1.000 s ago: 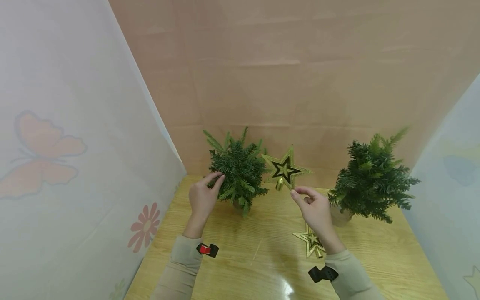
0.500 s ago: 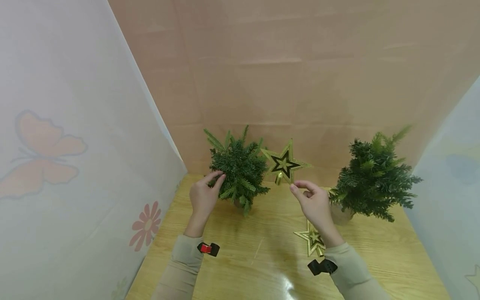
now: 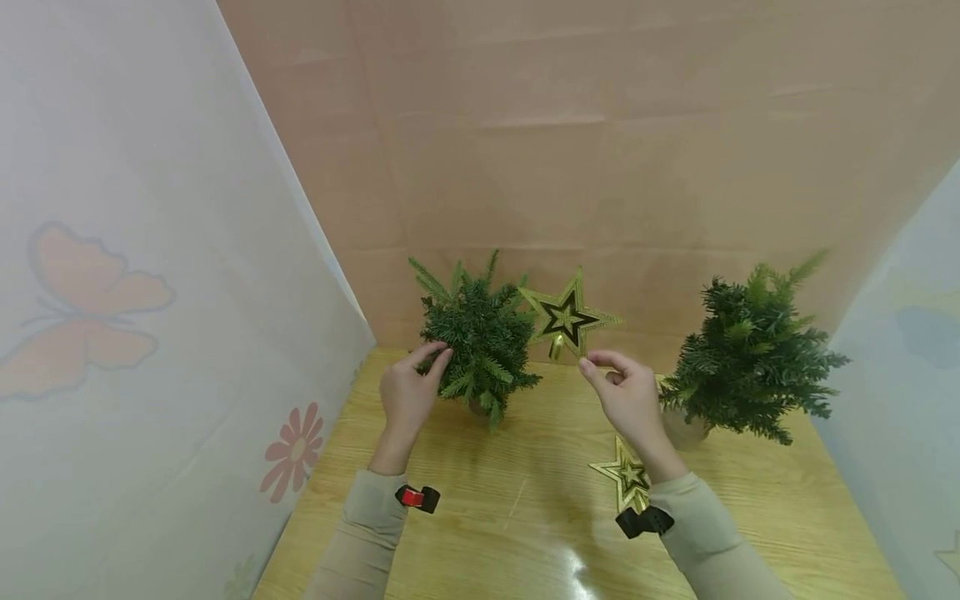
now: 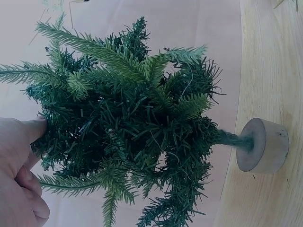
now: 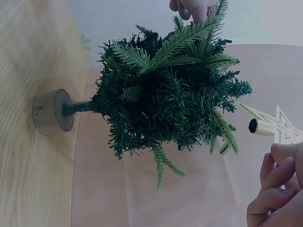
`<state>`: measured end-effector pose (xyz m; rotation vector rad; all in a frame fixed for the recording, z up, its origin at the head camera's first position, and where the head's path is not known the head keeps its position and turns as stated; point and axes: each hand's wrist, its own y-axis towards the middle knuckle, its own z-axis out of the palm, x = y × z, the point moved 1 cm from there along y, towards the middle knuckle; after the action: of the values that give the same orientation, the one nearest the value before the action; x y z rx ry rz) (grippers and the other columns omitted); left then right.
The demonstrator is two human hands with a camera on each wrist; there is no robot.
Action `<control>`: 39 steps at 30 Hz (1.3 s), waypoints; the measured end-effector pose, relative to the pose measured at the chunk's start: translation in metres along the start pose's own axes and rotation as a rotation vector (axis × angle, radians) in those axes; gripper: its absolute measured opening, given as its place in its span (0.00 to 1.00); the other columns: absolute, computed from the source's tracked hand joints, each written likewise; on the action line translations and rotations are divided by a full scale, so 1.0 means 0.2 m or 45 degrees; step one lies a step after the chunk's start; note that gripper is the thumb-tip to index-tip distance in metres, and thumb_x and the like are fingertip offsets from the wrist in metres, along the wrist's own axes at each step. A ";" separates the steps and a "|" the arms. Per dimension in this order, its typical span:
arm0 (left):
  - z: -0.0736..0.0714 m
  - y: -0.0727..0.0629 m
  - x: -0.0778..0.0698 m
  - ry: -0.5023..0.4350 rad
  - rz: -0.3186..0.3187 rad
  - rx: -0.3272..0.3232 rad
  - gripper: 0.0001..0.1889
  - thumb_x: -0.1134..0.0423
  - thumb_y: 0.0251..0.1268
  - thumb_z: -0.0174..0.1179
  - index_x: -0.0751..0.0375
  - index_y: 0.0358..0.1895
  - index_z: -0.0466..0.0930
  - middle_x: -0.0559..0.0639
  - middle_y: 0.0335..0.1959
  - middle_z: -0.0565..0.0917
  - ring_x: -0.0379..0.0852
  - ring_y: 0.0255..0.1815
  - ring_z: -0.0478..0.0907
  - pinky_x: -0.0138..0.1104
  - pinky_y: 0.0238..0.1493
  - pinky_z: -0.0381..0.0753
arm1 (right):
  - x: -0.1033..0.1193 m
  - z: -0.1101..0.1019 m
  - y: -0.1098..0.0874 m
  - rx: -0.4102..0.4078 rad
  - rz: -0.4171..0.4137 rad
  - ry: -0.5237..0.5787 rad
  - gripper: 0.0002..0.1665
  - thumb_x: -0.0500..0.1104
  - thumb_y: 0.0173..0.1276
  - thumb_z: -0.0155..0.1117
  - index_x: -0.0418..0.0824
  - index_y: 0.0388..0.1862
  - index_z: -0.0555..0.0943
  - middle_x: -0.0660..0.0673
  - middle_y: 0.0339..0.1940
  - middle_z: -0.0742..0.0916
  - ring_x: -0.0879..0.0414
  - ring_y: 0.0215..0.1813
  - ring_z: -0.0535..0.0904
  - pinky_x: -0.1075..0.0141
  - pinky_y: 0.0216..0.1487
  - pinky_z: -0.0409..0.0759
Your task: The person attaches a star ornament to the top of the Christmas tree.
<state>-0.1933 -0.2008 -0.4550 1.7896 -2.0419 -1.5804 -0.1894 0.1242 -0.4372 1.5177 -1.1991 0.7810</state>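
A small artificial Christmas tree (image 3: 480, 333) stands upright on the table at the back left. Thumb and index finger of my left hand (image 3: 407, 398) pinch its foliage on the left side. Its round wooden base (image 4: 270, 145) rests on the tabletop in the left wrist view. My right hand (image 3: 628, 407) holds a gold star tree topper (image 3: 567, 318) by one lower point, raised to the right of the tree. In the right wrist view, the topper's hollow tube (image 5: 262, 127) is beside the tree's tip, apart from it.
A second small tree (image 3: 750, 358) stands at the back right on the wooden table (image 3: 480, 533). Another gold star topper (image 3: 626, 475) lies beneath my right forearm, partly covered by it. A peach backdrop (image 3: 510, 167) rises behind, with pale printed panels at both sides.
My right hand has risen slightly with the star topper, moving it a little up and toward the left tree. The left hand keeps its pinch on the tree.
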 end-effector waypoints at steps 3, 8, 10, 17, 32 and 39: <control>0.00 0.00 0.00 -0.002 -0.001 -0.005 0.11 0.52 0.70 0.69 0.51 0.47 0.93 0.48 0.34 0.92 0.22 0.05 0.44 0.30 0.08 0.51 | 0.01 0.00 0.01 0.000 0.004 0.010 0.16 0.45 0.75 0.70 0.34 0.53 0.88 0.46 0.29 0.88 0.64 0.13 0.58 0.69 0.13 0.58; 0.00 0.00 0.00 -0.002 0.003 -0.019 0.09 0.55 0.69 0.72 0.51 0.47 0.93 0.48 0.34 0.92 0.21 0.06 0.44 0.30 0.08 0.51 | 0.08 0.01 0.00 0.008 0.014 0.030 0.14 0.38 0.76 0.68 0.28 0.53 0.86 0.31 0.41 0.89 0.67 0.15 0.58 0.71 0.14 0.57; 0.01 0.00 0.00 -0.004 0.007 -0.026 0.09 0.57 0.67 0.73 0.51 0.47 0.93 0.48 0.34 0.92 0.21 0.06 0.44 0.30 0.08 0.50 | 0.13 0.00 -0.01 0.011 0.019 0.038 0.14 0.37 0.76 0.67 0.26 0.52 0.85 0.28 0.41 0.88 0.68 0.15 0.59 0.72 0.15 0.58; 0.00 0.00 -0.01 -0.011 0.017 -0.029 0.09 0.60 0.65 0.75 0.52 0.47 0.93 0.49 0.35 0.92 0.22 0.05 0.44 0.30 0.08 0.50 | 0.21 -0.01 -0.01 0.015 -0.005 0.050 0.13 0.35 0.75 0.67 0.25 0.51 0.85 0.28 0.40 0.88 0.68 0.15 0.59 0.72 0.15 0.58; 0.00 -0.01 0.00 -0.004 0.015 -0.022 0.09 0.56 0.67 0.73 0.51 0.48 0.93 0.50 0.36 0.92 0.21 0.06 0.43 0.30 0.08 0.50 | 0.22 0.00 0.05 0.006 -0.018 0.063 0.12 0.34 0.74 0.68 0.25 0.51 0.85 0.27 0.42 0.88 0.67 0.16 0.61 0.73 0.16 0.59; 0.00 -0.01 0.00 0.010 0.004 -0.015 0.10 0.55 0.68 0.72 0.50 0.48 0.93 0.49 0.38 0.92 0.21 0.06 0.43 0.30 0.08 0.51 | 0.22 0.00 0.07 0.013 -0.014 0.057 0.14 0.35 0.74 0.68 0.26 0.52 0.85 0.30 0.45 0.88 0.66 0.17 0.64 0.72 0.17 0.62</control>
<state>-0.1920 -0.2000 -0.4571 1.7844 -2.0266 -1.5789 -0.1899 0.1112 -0.3924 1.5063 -1.1543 0.8110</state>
